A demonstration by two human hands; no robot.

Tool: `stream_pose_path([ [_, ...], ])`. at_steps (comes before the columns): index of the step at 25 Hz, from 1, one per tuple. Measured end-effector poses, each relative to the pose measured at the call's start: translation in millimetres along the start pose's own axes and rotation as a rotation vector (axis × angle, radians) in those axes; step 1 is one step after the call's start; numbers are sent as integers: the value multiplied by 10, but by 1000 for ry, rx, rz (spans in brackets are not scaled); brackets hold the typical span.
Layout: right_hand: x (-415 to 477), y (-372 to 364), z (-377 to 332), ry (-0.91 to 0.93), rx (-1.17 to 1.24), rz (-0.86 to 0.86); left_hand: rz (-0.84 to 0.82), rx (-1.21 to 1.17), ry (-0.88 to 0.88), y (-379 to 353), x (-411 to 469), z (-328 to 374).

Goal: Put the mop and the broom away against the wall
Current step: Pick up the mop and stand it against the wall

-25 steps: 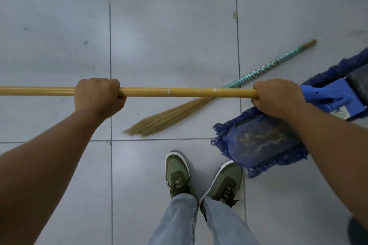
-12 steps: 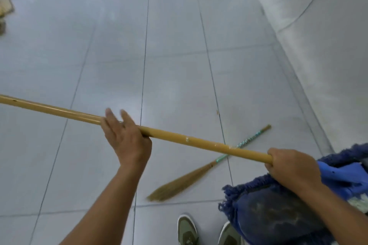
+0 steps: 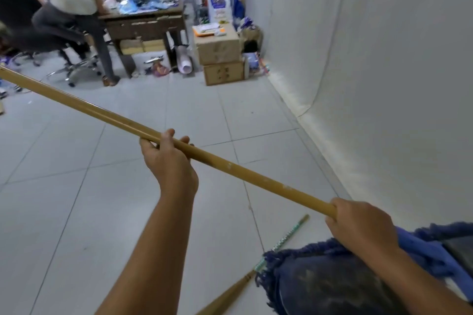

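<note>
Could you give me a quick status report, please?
Left hand and right hand grip yellow wooden mop handle. Teal-banded straw broom lies on floor beneath blue fringed mop head. White wall at right.

mop [image 3: 256, 178] handle tip: cut off left | broom [image 3: 286, 238] bristles: off-frame btm

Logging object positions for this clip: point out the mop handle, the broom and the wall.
mop handle [image 3: 256, 176], head view, on the bare tan shaft.
broom [image 3: 286, 237], head view, on its green-patterned stick lying on the floor.
wall [image 3: 384, 71], head view, on its plain white surface.
</note>
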State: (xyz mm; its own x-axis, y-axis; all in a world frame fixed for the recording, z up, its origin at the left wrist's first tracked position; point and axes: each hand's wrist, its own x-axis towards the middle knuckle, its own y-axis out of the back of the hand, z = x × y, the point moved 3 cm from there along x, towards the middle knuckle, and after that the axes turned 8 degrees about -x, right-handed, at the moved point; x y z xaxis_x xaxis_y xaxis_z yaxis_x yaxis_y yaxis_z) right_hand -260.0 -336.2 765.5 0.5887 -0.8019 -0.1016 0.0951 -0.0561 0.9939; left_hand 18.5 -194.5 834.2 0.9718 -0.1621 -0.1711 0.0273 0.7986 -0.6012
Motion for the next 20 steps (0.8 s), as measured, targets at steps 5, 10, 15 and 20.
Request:
stream_pose_path([
  [5,-92,637,318,-92,-39,206,-137,-112,17,-647,-187,272],
  [10,-468,1040,440,-189,-56,335,-293,-212,49,-988,-451,552],
  [15,-1038,1201,498,-358,-5,439,-517,-248,139,-1336,-776,798],
  [20,-1805,1184,593,-618,108,412,-801,-336,262,-1614,-1401,936],
])
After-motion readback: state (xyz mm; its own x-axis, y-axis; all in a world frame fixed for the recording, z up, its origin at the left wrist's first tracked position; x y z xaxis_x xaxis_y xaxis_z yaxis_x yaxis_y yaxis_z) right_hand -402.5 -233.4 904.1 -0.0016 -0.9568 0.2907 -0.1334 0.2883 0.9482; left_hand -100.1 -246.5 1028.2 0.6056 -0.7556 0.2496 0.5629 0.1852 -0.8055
